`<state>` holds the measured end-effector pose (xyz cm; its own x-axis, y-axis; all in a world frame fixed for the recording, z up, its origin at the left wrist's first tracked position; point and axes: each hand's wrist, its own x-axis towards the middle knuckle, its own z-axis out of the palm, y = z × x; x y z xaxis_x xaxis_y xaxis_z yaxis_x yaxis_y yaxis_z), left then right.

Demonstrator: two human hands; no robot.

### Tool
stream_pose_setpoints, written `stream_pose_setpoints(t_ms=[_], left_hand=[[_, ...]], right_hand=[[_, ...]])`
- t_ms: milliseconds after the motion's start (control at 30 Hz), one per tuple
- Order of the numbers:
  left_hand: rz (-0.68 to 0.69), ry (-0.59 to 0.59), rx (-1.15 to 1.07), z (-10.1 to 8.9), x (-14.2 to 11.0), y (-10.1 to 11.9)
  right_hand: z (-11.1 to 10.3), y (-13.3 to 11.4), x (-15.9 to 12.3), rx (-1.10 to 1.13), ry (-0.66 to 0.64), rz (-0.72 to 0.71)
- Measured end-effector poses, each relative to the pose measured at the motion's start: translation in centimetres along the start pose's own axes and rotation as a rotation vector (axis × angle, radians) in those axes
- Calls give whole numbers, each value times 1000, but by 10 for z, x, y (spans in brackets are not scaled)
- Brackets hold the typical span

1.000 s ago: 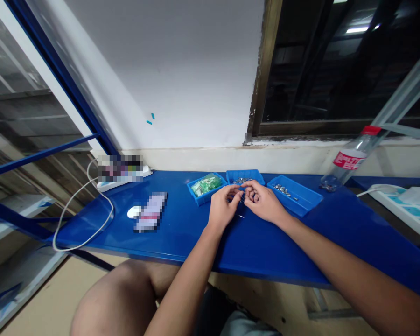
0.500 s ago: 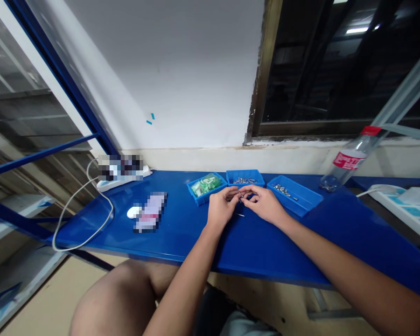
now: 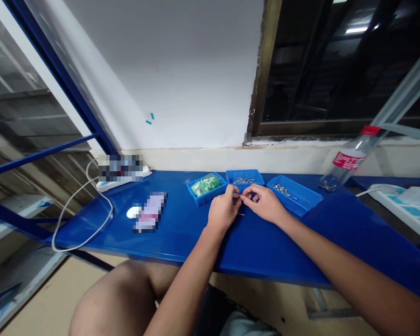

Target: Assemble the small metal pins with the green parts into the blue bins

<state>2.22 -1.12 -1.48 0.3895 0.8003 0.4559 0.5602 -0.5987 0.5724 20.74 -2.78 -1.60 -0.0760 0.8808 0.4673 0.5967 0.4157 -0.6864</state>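
Holds thin part (image 3: 238,193) between left hand (image 3: 223,206) and right hand (image 3: 262,201), with grip narrowed to fingertip pinches, above surface (image 3: 273,247), near loose pin (image 3: 241,214). Has green packets (image 3: 207,184) in left tray (image 3: 200,201), metal pieces (image 3: 244,180) in middle tray (image 3: 245,172) and right tray (image 3: 306,200). Bends left fingers (image 3: 231,189) higher than before.

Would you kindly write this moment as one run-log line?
left hand, right hand: close together, grasp unclear; left bin: green packets; middle bin, right bin: metal pieces; thin piece: on table

Glossy tabletop (image 3: 273,242), smooth plastic trays (image 3: 307,199), metal pieces (image 3: 244,180) (shiny), plastic bottle (image 3: 348,160).
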Motion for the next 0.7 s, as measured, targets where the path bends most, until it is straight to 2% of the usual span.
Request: stream_pose_setpoints(t_ms=[133,233,467,600,700], left_hand=[[65,-39,66,1,-1,2],[83,-42,-20,2,-1,5],[2,90,-412,-2,3,8],[-74,166,-508,-4,5,5],[-63,150,-513,-5,5,4]], right_hand=[[-1,0,1,-49,-3,-37],[0,2,2,4,6,27],[-1,6,3,378,-54,182],[4,2,0,393,-150,199],[9,0,-3,394,-191,176]])
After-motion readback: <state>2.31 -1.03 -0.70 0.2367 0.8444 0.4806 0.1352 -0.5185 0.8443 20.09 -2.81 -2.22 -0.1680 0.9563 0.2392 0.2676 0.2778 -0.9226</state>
